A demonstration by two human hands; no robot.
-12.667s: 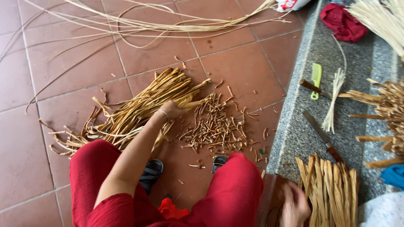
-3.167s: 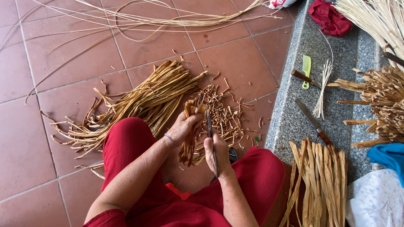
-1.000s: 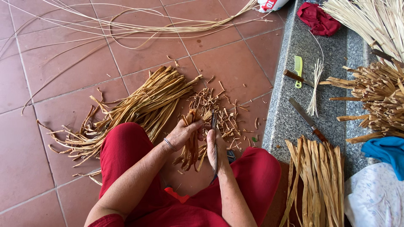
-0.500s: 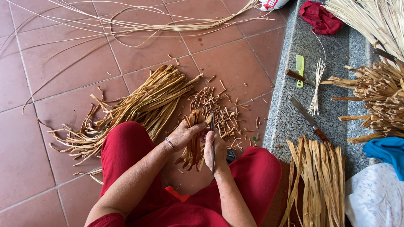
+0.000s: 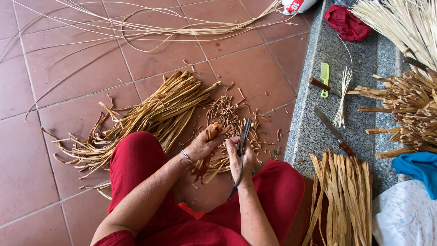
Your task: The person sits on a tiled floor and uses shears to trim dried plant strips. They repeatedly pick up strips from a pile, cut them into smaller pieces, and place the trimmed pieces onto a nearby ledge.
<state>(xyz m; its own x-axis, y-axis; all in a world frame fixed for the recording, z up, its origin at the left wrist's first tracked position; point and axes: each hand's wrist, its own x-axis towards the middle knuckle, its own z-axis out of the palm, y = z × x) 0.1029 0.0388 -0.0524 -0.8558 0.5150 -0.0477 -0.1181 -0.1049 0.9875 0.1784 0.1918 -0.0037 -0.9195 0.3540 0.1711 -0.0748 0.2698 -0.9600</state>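
The left hand (image 5: 204,145) grips a small bundle of dried strips (image 5: 210,136) over the knees, and the right hand (image 5: 236,155) is closed on dark scissors (image 5: 243,136) at its far end. Short offcuts (image 5: 232,116) already litter the tiles just beyond; a large uncut heap (image 5: 154,114) lies left, suggesting much trimming remains.

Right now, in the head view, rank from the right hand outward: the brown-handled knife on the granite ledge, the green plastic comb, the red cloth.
1. Brown-handled knife, right of the right hand.
2. Green plastic comb, farther up the granite ledge.
3. Red cloth, ledge's far end.
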